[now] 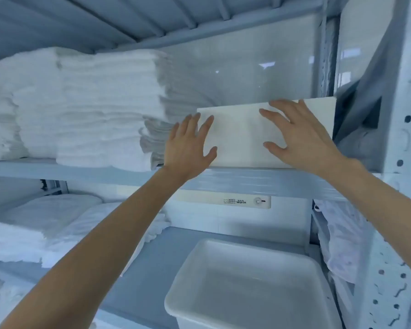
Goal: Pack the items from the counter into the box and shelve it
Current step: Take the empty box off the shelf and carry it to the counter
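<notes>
A white rectangular box (242, 136) stands on the upper shelf (81, 170) of a pale blue metal rack, its front face toward me. My left hand (188, 148) lies flat against the box's left front edge with fingers spread. My right hand (297, 134) presses flat on the right half of the front face, fingers apart. Neither hand wraps around the box. The box's contents are hidden.
Stacks of folded white towels (86, 110) fill the upper shelf left of the box. A perforated rack upright (403, 162) stands at the right. On the lower shelf sit an empty white plastic tub (247, 281), folded linen (45, 231) and a bagged bundle (342, 245).
</notes>
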{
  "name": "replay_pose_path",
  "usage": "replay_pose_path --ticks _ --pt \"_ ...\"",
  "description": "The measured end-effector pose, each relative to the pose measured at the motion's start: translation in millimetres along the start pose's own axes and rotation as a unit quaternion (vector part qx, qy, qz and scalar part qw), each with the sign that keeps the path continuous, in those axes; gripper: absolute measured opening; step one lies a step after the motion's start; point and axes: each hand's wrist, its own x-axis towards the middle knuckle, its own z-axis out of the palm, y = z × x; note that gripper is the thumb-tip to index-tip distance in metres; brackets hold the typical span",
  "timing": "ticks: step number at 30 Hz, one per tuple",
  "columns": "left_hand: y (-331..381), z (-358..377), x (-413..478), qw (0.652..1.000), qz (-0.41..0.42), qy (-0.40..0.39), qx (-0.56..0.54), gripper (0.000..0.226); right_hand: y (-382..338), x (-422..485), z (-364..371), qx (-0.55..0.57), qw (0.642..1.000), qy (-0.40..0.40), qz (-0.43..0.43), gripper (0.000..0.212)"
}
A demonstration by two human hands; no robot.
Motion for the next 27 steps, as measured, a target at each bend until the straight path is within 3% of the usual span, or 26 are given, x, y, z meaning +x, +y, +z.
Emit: replay_pose_path --ticks 13,18,27 --pt "10.1 7.3 41.5 0.999 0.015 0.038 0.013 0.076 29.1 38.3 14.8 -0.039 0.997 -0.039 0.051 0.09" --pt "11.4 -1.0 39.8 1.0 0.0 0.026 0.016 0.078 32.8 48.2 17.7 0.028 0.997 -0.018 0.072 0.076" --pt "16.9 -42.2 27.0 0.998 0.019 0.044 0.042 0.083 24.8 38.5 8.9 0.028 0.998 0.044 0.044 0.061"
